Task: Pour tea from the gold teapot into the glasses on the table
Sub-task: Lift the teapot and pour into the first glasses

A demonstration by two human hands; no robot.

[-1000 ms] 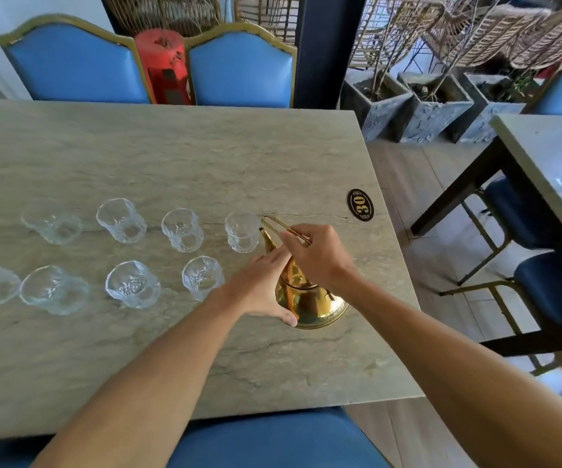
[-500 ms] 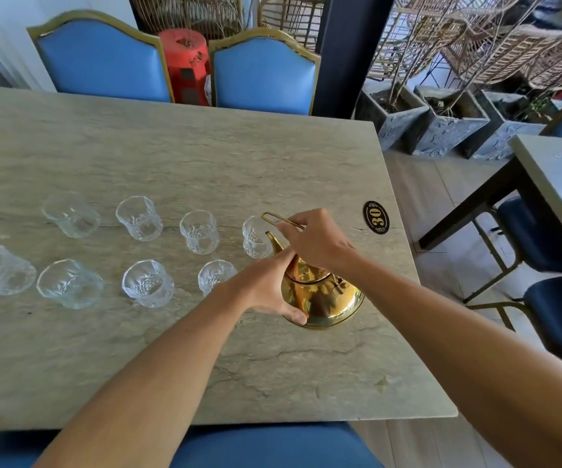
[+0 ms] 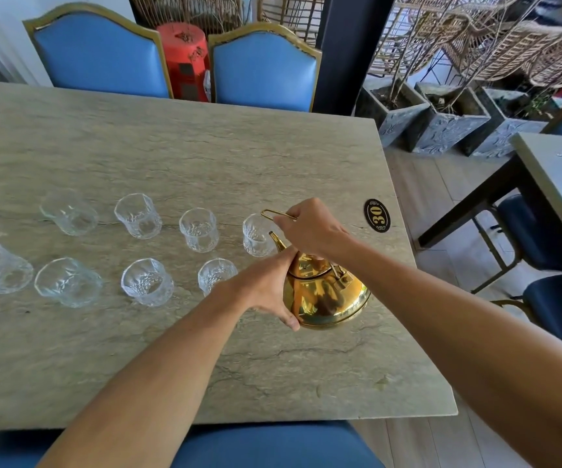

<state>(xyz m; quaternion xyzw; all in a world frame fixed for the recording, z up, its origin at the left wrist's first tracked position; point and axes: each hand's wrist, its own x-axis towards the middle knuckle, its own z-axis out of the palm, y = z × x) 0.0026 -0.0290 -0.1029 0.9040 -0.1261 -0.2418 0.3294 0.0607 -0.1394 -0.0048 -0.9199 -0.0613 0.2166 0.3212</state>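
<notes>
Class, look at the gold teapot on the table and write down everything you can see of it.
The gold teapot is shiny, mirror-like metal, with a round squat body, a lid, a short curved spout aimed at the nearest glass and a thin wire handle. It sits near the table's right edge. The right hand grips the raised handle; the left hand rests against its left side.

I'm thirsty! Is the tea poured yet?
Not yet. Nothing looks done: all eight glasses look empty. In hand: the right hand grips the gold teapot by its handle, and the left hand touches its side. Left: pouring into every glass.
</notes>
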